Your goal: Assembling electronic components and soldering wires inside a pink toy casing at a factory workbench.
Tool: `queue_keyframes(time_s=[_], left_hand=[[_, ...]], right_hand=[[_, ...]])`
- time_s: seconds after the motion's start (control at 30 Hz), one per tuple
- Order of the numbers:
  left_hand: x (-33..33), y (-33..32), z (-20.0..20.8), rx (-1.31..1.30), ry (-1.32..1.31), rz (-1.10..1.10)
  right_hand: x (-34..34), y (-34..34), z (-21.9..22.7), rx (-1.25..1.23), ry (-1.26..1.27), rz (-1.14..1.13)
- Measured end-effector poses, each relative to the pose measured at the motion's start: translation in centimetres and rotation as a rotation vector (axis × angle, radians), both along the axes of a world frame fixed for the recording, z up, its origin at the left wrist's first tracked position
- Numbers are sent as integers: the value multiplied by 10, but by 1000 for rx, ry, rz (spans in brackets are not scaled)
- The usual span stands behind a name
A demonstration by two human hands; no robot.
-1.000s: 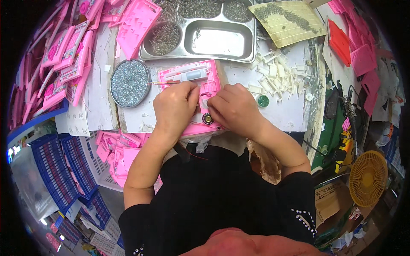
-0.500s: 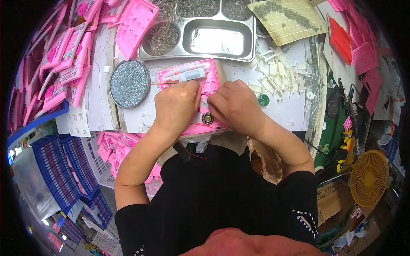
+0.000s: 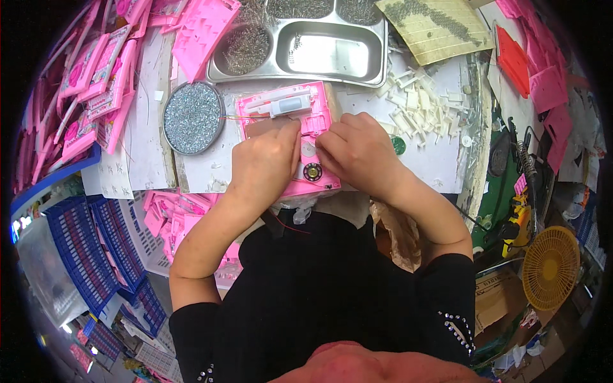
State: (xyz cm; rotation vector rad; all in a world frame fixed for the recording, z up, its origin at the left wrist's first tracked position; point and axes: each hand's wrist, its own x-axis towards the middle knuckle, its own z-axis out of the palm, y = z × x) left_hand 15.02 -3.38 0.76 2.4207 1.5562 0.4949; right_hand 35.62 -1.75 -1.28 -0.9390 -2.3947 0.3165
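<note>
A pink plastic housing (image 3: 327, 102) lies in front of me on a padded block. A white and grey oblong part (image 3: 290, 105) sits near its far end, and a small round speaker (image 3: 313, 172) near its close end. My left hand (image 3: 265, 159) rests over the left side of the housing, closed, its fingertips pinched near the middle. My right hand (image 3: 359, 150) is closed too, its fingers bent down onto the right side, facing the left. Whatever the fingertips grip is hidden. Thin reddish wires (image 3: 239, 117) run out left of the housing.
A round dish of small silvery pieces (image 3: 193, 120) stands left. Beyond the housing is a metal compartment tray (image 3: 380, 48) with small metal parts. Loose white plastic pieces (image 3: 415, 108) lie right, under a yellowish card (image 3: 437, 29). Pink panels (image 3: 96, 89) are piled far left.
The view has shifted slightly. Both hands stay closed at the middle of the housing, with only small movements. The oblong part looks slightly more tilted.
</note>
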Motion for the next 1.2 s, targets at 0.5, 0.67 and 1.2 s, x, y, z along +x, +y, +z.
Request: queue_keyframes(time_s=[0.5,0.67,1.2], left_hand=[[3,-9,19,-292,134,-42],[-9,-27,4,-176,-159,29],[-5,-13,1,-94,-4,0]], right_hand=[[-1,0,4,-61,-44,36],[-2,-2,8,-81,-31,30],[-5,0,2,-29,-17,27]])
